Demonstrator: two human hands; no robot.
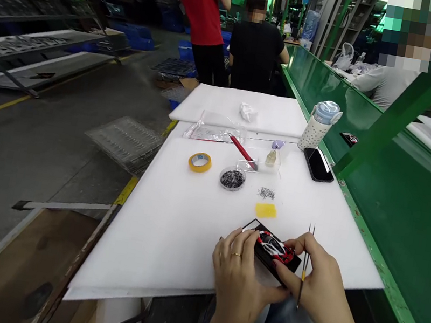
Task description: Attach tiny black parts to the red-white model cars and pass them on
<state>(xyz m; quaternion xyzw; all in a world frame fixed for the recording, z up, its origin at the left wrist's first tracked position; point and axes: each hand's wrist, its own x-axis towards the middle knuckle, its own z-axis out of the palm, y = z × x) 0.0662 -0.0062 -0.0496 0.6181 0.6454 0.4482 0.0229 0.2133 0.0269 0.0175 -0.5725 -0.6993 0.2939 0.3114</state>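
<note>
A small red, white and black model car [276, 246] sits on a black base [264, 256] at the table's near edge. My left hand [237, 274] is closed on the base, with its fingers over the far left side and its thumb along the near side. With thumb and forefinger, my right hand [318, 276] grips the red end of the car. Tweezers [303, 276] are also tucked in this hand, their tips pointing away from me. Just beyond the base lie a yellow piece of tape or film [265, 210] and a small heap of thin dark pieces [266, 193].
On the white-covered table [156, 228] are a round dish of black pieces [232, 178], a yellow tape roll [199, 162], a red-handled cutter [243, 152], a small bottle [271, 157], a phone [318, 165] and a tumbler [319, 125]. A green post [395, 108] rises at right. Several people are beyond.
</note>
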